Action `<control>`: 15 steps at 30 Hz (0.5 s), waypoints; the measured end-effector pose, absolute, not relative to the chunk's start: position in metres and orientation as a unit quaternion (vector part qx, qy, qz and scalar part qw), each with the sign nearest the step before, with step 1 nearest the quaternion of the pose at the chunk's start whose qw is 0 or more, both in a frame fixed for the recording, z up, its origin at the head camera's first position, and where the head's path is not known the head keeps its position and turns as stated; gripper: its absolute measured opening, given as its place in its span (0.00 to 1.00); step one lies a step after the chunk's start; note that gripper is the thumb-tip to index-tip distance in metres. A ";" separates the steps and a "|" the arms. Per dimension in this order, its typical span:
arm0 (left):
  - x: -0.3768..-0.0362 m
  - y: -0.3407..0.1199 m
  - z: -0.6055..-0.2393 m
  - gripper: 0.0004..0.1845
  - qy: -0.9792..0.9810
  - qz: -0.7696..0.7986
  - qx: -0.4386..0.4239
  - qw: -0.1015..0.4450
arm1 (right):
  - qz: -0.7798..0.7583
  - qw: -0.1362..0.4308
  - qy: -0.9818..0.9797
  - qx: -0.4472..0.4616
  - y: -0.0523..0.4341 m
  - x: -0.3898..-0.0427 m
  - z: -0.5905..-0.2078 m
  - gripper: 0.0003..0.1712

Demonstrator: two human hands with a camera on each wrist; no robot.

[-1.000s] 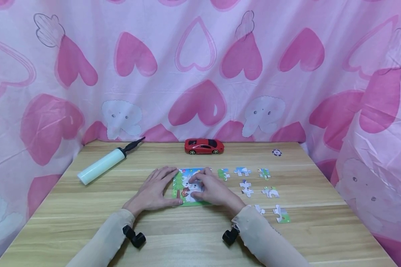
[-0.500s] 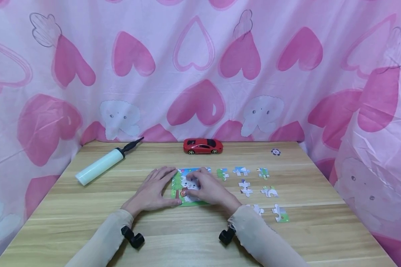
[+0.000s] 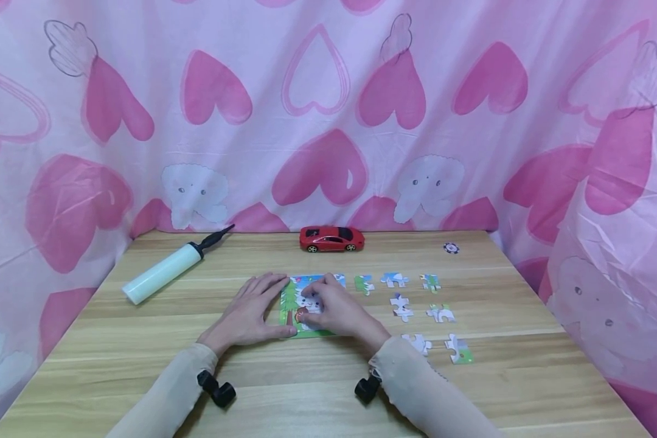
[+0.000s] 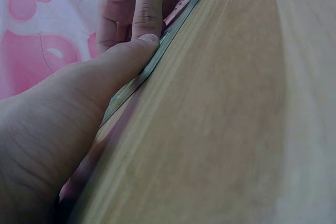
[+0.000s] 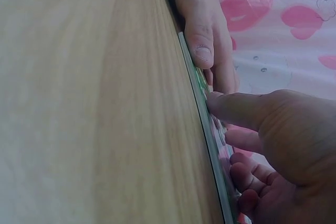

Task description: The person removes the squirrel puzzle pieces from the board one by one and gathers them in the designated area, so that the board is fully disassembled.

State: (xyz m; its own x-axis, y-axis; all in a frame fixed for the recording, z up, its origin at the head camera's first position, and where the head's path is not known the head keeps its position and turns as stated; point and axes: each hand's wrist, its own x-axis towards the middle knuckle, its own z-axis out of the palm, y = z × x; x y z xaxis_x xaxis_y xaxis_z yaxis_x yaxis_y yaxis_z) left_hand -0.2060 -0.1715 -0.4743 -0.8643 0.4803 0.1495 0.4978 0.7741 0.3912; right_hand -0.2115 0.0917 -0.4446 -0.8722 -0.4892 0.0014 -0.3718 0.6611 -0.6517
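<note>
A small jigsaw puzzle board (image 3: 288, 303), with a white rabbit and green trees, lies flat on the wooden table. My left hand (image 3: 249, 313) rests along its left side, fingers straight, the thumb touching the front edge. Over the board's right half is my right hand (image 3: 339, 307). Its thumb and forefinger pinch a puzzle piece (image 5: 219, 132) at the board's surface; the hand hides much of that area. In the right wrist view the other fingers of the right hand curl loosely. Several loose puzzle pieces (image 3: 402, 307) lie on the table to the right.
Behind the board stands a red toy car (image 3: 331, 239). A pale green hand pump (image 3: 164, 274) with a black nozzle lies at the back left, and a poker chip (image 3: 451, 248) at the back right. A pink heart-patterned curtain (image 3: 320, 167) hangs round the table.
My right hand has shifted slightly left over the board, its fingertips still together around the piece. The left hand stays in place. The whole view has drifted a little.
</note>
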 end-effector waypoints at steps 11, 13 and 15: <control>-0.206 -0.171 -0.473 0.62 -0.938 -0.217 -0.267 0.030 | -0.351 0.083 0.898 -0.251 0.090 -0.213 -0.445 0.29; -0.206 -0.171 -0.473 0.62 -0.938 -0.217 -0.267 0.029 | -0.357 0.083 0.897 -0.247 0.089 -0.213 -0.446 0.28; -0.207 -0.171 -0.474 0.62 -0.938 -0.217 -0.269 0.030 | -0.359 0.083 0.898 -0.242 0.089 -0.213 -0.446 0.26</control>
State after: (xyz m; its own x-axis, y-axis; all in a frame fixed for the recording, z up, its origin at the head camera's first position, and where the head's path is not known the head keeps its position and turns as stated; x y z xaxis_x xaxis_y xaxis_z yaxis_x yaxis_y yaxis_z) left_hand -0.2067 -0.1711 -0.4735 -0.8535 0.4912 0.1737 0.5176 0.7613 0.3905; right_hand -0.2135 0.0886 -0.4458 -0.8692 -0.4938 0.0252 -0.3753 0.6257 -0.6839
